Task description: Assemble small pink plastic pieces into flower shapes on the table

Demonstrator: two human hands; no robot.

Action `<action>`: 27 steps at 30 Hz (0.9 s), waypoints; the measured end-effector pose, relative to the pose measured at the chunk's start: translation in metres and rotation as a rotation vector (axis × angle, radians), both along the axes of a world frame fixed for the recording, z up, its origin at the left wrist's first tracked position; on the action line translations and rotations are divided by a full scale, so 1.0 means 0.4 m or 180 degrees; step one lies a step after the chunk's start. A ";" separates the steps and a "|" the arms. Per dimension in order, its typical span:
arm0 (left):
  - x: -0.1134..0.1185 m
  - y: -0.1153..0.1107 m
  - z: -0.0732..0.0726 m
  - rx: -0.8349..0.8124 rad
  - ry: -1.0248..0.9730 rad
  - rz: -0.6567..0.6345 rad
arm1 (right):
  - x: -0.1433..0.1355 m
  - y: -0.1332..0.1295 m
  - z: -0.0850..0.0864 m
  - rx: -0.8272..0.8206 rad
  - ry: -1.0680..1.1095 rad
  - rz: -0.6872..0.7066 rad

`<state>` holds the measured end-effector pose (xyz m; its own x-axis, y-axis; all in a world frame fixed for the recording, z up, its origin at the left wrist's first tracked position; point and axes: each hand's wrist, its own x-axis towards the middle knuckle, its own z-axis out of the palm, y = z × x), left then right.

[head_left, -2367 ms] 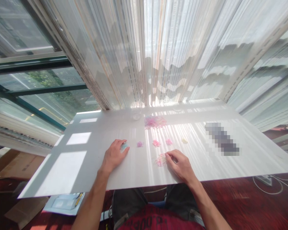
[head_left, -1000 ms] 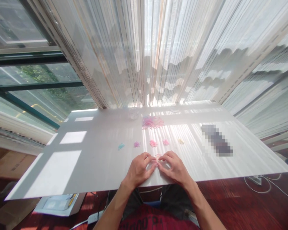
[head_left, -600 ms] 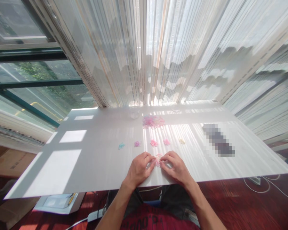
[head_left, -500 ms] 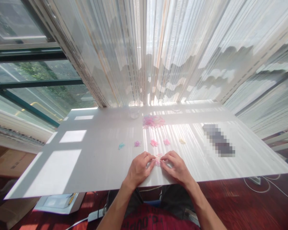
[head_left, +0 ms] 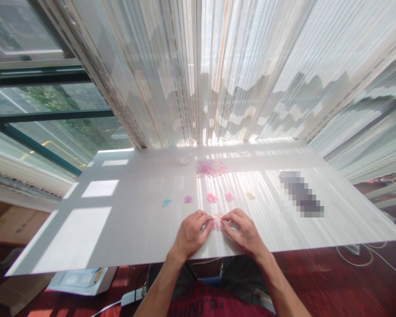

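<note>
Close to the front edge of the white table (head_left: 135, 220), my left hand (head_left: 194, 231) and my right hand (head_left: 242, 231) touch a small mixed pile (head_left: 217, 221) of pink and pale pieces from either side. The fingers of both hands are pinched together, but what they grip is too small to name. Beyond them lies a row of small heaps: teal (head_left: 166, 201), purple (head_left: 188, 198), coral pink (head_left: 211, 197), pink (head_left: 229, 196) and pale yellow (head_left: 250, 194). A larger pink and purple pile (head_left: 211, 167) sits farther back.
A clear round container (head_left: 185, 155) stands at the back of the table, and a clear flat item (head_left: 242, 152) lies to its right. A blurred dark object (head_left: 302, 193) is on the right. Curtains (head_left: 218, 75) hang behind the table.
My right hand has shifted very slightly, its fingertips still at the mixed pile. The heaps look the same.
</note>
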<state>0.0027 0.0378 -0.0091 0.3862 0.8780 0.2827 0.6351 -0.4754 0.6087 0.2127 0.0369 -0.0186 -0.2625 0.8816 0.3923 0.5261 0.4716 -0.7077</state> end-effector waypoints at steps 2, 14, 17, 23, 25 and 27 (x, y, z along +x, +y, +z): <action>0.000 0.000 0.001 -0.0003 -0.0011 0.0005 | -0.001 -0.001 0.003 -0.0017 0.0025 -0.0008; -0.001 0.001 -0.004 0.0099 -0.0100 -0.0013 | 0.001 0.002 -0.016 -0.0045 -0.0031 0.0079; -0.002 0.001 -0.006 0.0096 -0.0141 -0.0016 | 0.001 0.002 -0.017 -0.0025 -0.0031 0.0077; -0.003 0.001 -0.004 0.0049 -0.0197 0.0014 | 0.000 0.002 -0.010 0.0049 -0.0006 0.0063; -0.003 0.002 -0.001 0.0059 -0.0215 0.0026 | -0.001 0.002 -0.009 0.0051 0.0029 0.0042; -0.002 0.002 0.001 0.0072 -0.0220 0.0040 | -0.002 0.002 -0.007 0.0059 0.0058 0.0009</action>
